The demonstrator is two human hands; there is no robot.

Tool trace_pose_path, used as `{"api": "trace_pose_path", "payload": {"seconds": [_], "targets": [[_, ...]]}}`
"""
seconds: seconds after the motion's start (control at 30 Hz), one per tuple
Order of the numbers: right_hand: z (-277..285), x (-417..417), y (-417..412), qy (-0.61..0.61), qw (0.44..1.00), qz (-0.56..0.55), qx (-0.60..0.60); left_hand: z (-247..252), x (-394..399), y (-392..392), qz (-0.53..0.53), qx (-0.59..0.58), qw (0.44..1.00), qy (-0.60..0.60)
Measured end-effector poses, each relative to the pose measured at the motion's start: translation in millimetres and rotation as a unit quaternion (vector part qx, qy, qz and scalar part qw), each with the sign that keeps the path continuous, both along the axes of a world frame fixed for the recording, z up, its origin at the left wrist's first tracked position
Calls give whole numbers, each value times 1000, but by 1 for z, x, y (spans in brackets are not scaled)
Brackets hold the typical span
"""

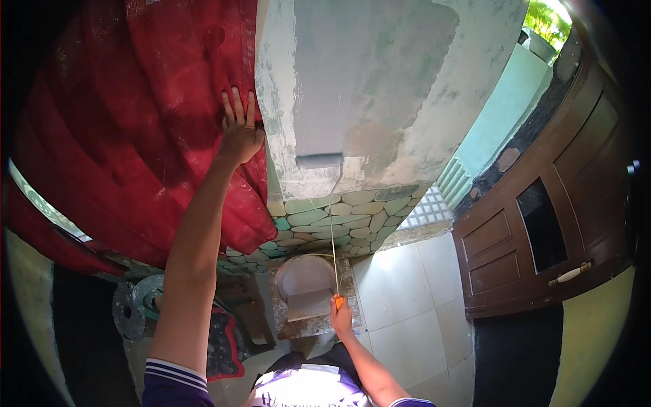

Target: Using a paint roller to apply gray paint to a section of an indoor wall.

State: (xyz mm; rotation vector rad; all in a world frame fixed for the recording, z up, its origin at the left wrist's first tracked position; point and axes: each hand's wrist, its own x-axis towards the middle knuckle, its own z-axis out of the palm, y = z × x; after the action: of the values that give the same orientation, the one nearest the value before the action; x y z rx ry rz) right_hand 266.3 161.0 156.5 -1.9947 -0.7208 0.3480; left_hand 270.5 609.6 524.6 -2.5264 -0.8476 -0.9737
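My right hand grips the orange handle of a paint roller. The long thin metal rod runs up from the handle, and the roller head rests on the wall. Above the head, a wide band of grey paint covers the pale, patchy plaster. My left hand lies with spread fingers against the right edge of a red curtain, beside the wall. Below the rod, a round bucket of greyish paint stands on a stained wooden stool, with a flat board at its near side.
Pebble-like stone cladding covers the wall's lower part. A brown panelled door stands at the right, by a doorway. White tiles cover the floor. At the left are a round container and a dark, red-edged mat.
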Motion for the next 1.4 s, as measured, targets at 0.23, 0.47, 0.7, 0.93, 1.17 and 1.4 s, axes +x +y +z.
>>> {"api": "trace_pose_path", "payload": {"seconds": [0.23, 0.47, 0.7, 0.93, 1.17, 1.4], "targets": [[15, 2, 11, 15, 999, -5, 34, 1, 3, -1, -6, -5, 1000, 13], [-11, 2, -6, 4, 1000, -11, -19, -3, 1, 0, 3, -2, 1000, 2], [-4, 1, 4, -3, 1000, -16, -18, -1, 0, -1, 4, -4, 1000, 9], [17, 10, 7, -10, 1000, -23, -12, -3, 1, -1, 1, -10, 1000, 3], [0, -1, -27, -18, 997, -31, -70, -1, 1, -1, -5, -7, 1000, 3], [-12, -15, -38, -22, 993, -41, -104, -3, 1, 0, -9, 2, 1000, -3]]}}
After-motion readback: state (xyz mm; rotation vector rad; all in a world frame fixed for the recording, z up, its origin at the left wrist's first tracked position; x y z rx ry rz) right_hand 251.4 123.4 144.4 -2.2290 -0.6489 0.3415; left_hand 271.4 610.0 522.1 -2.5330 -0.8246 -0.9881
